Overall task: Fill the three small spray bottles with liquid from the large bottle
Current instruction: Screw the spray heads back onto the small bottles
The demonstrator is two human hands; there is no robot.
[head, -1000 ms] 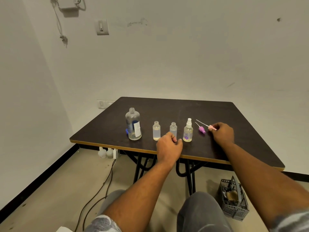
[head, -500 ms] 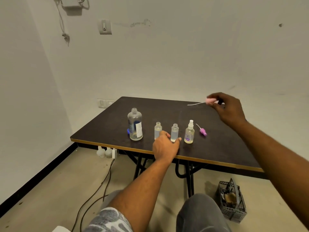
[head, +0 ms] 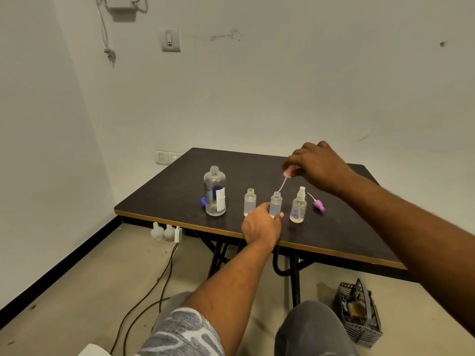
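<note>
- Large clear plastic bottle (head: 215, 191), uncapped: white label, print unreadable.
- Left hand (head: 261, 226) grips middle small clear bottle (head: 275, 203), near dark table's front edge (head: 334, 250).
- Right hand (head: 316, 164) pinches pink spray cap (head: 287, 173); thin dip tube (head: 282, 186) reaches that bottle's mouth.

Bottle row crowds the near edge
From the large bottle (head: 215, 191) at 9 o'clock to the capped spray bottle (head: 298, 206) at 3, gaps are narrow; bare table (head: 244, 165) lies open at 12 o'clock behind them.

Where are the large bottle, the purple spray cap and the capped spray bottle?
large bottle (head: 214, 181): head view, clear shoulder above the label.
purple spray cap (head: 319, 204): head view, its purple collar.
capped spray bottle (head: 298, 209): head view, middle of its body.
</note>
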